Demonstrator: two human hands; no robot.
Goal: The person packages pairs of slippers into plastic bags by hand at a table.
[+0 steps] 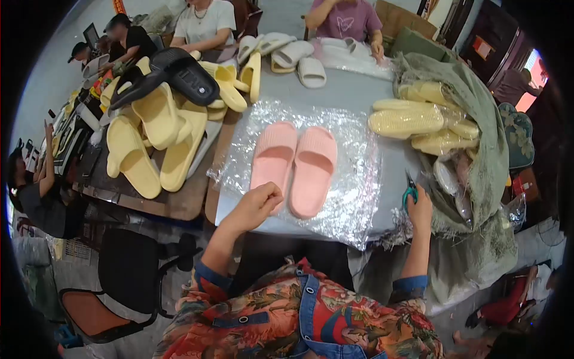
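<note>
A pair of pink slippers lies side by side on clear plastic bags (359, 179), the left slipper (272, 155) and the right slipper (313, 173) with toes pointing away from me. My left hand (260, 203) is closed over the heel of the left slipper. Its fingers are curled in, and whatever they may hold is hidden. On the right side of the table, my right hand (420, 208) grips small scissors (410, 192) with green handles, blades pointing away from me.
Yellow slippers (128, 149) and a black slipper (191, 81) are heaped at the left. Grey slippers (293, 54) lie at the back. Bagged yellow slippers (412, 119) spill from a green woven sack (478, 102) on the right. People sit across the table; a chair (128, 272) stands lower left.
</note>
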